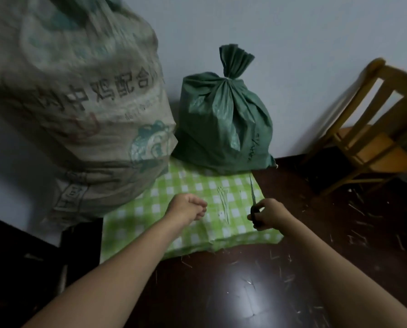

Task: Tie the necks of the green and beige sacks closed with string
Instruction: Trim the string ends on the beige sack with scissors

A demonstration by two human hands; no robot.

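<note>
We are gripping scissors [254, 204] in right hand [268, 215], left hand [188, 208] fisted, string pieces [223, 204] lying lengthwise between, nearer left's 3 o'clock.

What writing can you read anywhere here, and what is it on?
"中鸡配合": large dark print on the beige sack; characters on either side are cut off or blurred.
Smaller print and the boxed print lower on that sack: too blurred to read.
Dark handwriting on the green sack: illegible.
</note>
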